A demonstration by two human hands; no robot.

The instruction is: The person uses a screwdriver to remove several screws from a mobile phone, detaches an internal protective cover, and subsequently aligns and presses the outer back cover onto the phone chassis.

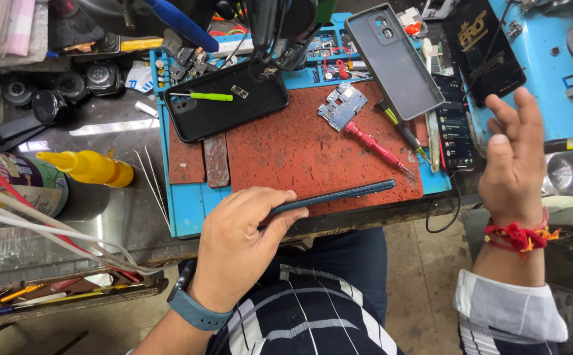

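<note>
Left hand (234, 253) lower centre, fingers pinching dark phone (339, 194) edge-on over red mat (299, 148); right hand (513, 161) raised, fingers spread, empty. Probably inspection stage; calls for steady grip.

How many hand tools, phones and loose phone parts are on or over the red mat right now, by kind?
Screwdrivers: 2, red-handled and black-handled
Green-handled tool: 1
Phones: 2, one edge-on in the left hand, one lit phone at the mat's right edge
Circuit board: 1
Back covers: 2, black and grey
Total: 8
</note>
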